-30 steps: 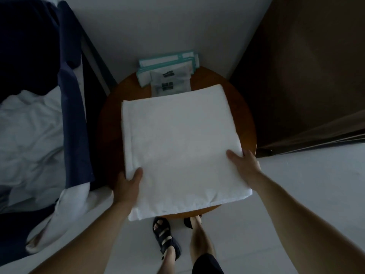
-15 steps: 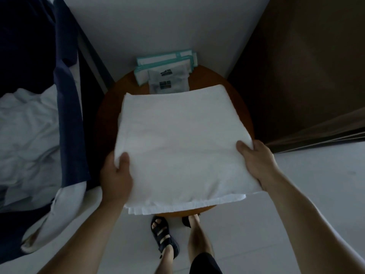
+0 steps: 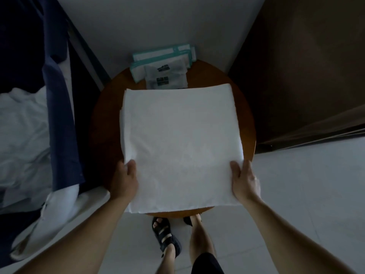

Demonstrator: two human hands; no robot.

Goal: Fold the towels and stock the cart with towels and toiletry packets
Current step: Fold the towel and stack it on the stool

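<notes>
The folded white towel (image 3: 181, 147) lies square over a round wooden table (image 3: 102, 123), its near edge hanging just past the table's rim toward the person. It is held at its two near corners. The left hand (image 3: 123, 180) grips the near left corner with the thumb on top, and the right hand (image 3: 245, 180) grips the near right corner the same way. The fingers of both hands are hidden under the cloth, so only the thumbs show how it is pinched. The layered edges show along the towel's left side and near edge, but the number of layers cannot be counted. Beyond the hands, past the towel's far edge, a small stack of toiletry packets (image 3: 166, 76) rests against the white wall (image 3: 158, 22). The towel hides their lower edge. The front two are pale pouches, each with a dark block logo whose lettering is too small and dim to read. Behind them stand flatter teal-edged packets (image 3: 162, 54). Left of the left hand a bed (image 3: 21, 125) with rumpled white sheets runs out of frame, and a navy cover (image 3: 59, 115) is draped over its near side. Right of the right hand and further off stands a dark brown panel (image 3: 308, 66), either a door or a cabinet. Below the grip, on the pale tiled floor (image 3: 306, 194), one foot wears a dark strapped sandal (image 3: 166, 236). The other foot is partly hidden under the table.
</notes>
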